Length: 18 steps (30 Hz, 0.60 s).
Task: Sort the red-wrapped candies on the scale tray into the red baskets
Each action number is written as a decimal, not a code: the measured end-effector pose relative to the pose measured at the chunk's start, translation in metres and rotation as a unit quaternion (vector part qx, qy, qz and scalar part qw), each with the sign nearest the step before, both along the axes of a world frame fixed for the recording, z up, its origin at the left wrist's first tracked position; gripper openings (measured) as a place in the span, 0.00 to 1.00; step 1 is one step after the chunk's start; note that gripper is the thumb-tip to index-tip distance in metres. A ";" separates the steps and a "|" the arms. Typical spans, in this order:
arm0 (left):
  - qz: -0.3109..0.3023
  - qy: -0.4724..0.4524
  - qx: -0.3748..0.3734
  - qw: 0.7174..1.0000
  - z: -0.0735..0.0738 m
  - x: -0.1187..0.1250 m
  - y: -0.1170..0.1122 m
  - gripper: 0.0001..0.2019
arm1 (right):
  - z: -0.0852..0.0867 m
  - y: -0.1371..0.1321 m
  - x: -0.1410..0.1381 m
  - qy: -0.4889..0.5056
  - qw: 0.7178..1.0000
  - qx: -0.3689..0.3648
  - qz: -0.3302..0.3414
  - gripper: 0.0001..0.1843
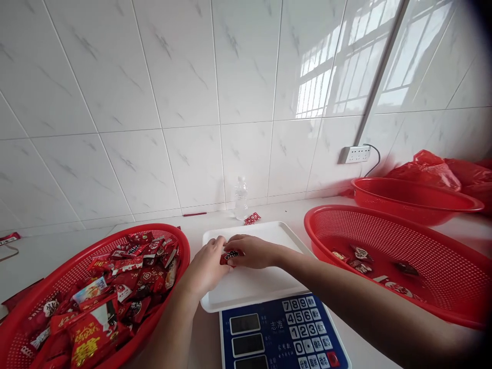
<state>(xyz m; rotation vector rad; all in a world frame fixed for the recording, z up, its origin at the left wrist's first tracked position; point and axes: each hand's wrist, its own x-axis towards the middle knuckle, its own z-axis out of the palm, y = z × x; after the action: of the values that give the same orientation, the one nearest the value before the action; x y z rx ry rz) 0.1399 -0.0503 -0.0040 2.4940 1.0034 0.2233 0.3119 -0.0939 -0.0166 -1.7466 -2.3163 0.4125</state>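
A small red snack packet (231, 255) with dark and white print is between my two hands, over the white tray (253, 289) of a blue digital scale (274, 328). My left hand (209, 264) is closed on the packet's left side, its fingers bent and partly hidden. From the right, my right hand (254, 251) grips the packet with thumb and fingers. To the left, a red mesh basket (183, 241) is heaped with red packets (126, 277). On the right, another red basket (442, 266) has several packets (361, 259) at its bottom.
A clear plastic bottle (241, 199) stands by the tiled wall, with a red-and-white packet (252, 219) beside it. A third red basket (415, 200) and red plastic bags (426, 169) fill the back right. A power strip (355, 154) is on the wall.
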 end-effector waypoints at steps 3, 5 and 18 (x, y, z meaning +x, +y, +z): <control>-0.009 0.004 -0.008 1.000 0.004 -0.003 -0.004 0.19 | -0.004 -0.012 -0.002 -0.008 1.000 0.021 -0.020 0.15; -0.013 0.009 -0.010 1.000 0.006 -0.004 -0.005 0.22 | -0.007 -0.022 -0.001 -0.012 0.998 0.034 -0.043 0.15; -0.080 0.030 0.007 0.996 0.002 -0.006 -0.010 0.29 | -0.008 -0.104 0.084 -0.026 0.933 0.248 -0.260 0.13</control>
<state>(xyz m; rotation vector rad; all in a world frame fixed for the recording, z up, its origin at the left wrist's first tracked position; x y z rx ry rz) 0.1336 -0.0599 -0.0023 2.5920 0.8223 0.1062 0.3956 -0.1981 -0.0244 -1.9895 -1.6685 -0.2919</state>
